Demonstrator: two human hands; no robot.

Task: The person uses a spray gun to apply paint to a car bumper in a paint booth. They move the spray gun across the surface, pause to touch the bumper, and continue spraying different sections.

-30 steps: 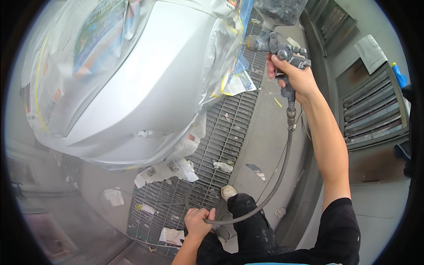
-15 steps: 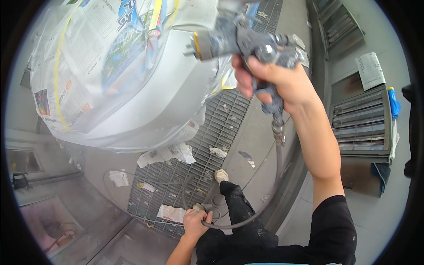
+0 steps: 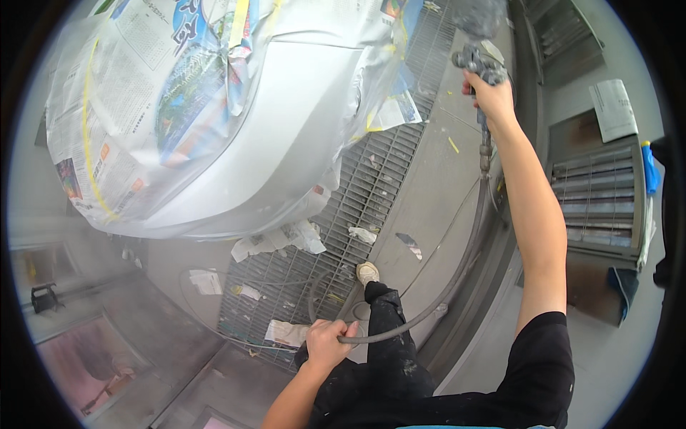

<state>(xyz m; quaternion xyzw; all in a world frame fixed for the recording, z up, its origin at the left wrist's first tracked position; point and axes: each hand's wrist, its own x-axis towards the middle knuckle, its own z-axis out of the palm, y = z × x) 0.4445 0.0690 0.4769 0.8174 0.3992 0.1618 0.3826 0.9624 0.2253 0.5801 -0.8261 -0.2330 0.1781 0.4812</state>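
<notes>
My right hand (image 3: 488, 96) grips a grey spray gun (image 3: 480, 64) with a blurred cup (image 3: 477, 18) on top, held out at the upper right, beside a white car panel (image 3: 271, 121). Newspaper, plastic film and yellow tape (image 3: 128, 107) cover much of the bodywork around that panel. A grey hose (image 3: 455, 272) hangs from the gun's fitting and loops down into my left hand (image 3: 329, 342), which is closed around it near my legs at the bottom middle.
Under the car runs a metal floor grate (image 3: 371, 179) with paper scraps (image 3: 279, 243). On the right are a wall with louvred vents (image 3: 593, 200), hanging paper (image 3: 612, 107) and a blue object (image 3: 650, 168). Pale haze and a lower wall (image 3: 86, 343) show at the left.
My right hand with the spray gun swung left and nearer the camera, and is now back out at the upper right, higher and farther away. My left hand stays on the hose.
</notes>
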